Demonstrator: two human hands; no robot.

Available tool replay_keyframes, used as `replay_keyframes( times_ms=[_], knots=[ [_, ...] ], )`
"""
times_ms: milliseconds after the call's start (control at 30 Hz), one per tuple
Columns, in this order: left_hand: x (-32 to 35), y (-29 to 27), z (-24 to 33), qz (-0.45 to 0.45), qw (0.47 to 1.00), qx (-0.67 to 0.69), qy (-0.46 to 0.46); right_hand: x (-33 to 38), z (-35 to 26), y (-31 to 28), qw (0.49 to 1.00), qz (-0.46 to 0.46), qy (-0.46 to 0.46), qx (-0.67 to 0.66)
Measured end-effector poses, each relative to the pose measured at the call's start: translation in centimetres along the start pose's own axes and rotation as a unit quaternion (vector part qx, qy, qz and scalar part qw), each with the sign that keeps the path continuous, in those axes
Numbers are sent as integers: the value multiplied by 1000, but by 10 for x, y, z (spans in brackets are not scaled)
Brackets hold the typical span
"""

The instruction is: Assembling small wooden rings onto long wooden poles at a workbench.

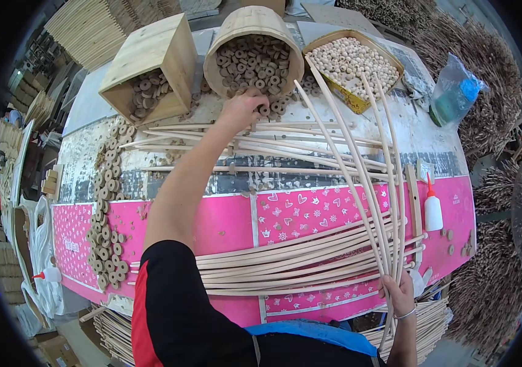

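Rods (368, 183) tight in right fingers (389, 284), crosswise over loose sticks (273, 266); brown ring (264, 111) tight in left fingers (257, 100), beside wooden tub (255, 21).

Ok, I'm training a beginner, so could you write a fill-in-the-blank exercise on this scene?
The ____ hand grips long sticks.
The left hand is at a bucket of brown discs, each with a ____ in its middle.
The white bottle on the right has a ____ tip.

Missing words: right; hole; red
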State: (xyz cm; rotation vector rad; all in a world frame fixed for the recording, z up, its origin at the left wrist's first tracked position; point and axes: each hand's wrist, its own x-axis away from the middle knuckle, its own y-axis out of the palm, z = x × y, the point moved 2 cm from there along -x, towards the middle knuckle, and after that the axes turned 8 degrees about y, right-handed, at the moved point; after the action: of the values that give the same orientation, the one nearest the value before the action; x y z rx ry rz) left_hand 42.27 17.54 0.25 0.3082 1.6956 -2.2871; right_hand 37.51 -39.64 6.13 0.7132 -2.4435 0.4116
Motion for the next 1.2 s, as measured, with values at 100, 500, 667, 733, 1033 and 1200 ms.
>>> replay_keyframes(
  times_ms=[100, 500, 667, 733, 1033, 1200],
  knots=[
    [7, 10, -3, 36, 999, 6, 38, 0, -2, 6, 1000, -5, -8, 0],
    [-5, 10, 17, 43, 998, -2, -34, -1, 5, 8, 1000, -2, -2, -3],
    [-12, 22, 16, 50, 995, -16, -81, -4, 10, 7, 1000, -3, -1, 6],
    [-12, 28, 14, 73, 994, -15, -84, -5, 13, 8, 1000, -6, -2, -7],
    [-6, 25, 0, 150, 973, 134, -114, 1, 13, 6, 1000, 20, -2, -6],
    [-5, 23, 19, 29, 999, 37, 21, -2, 12, 6, 1000, 20, -7, -9]
  ],
)
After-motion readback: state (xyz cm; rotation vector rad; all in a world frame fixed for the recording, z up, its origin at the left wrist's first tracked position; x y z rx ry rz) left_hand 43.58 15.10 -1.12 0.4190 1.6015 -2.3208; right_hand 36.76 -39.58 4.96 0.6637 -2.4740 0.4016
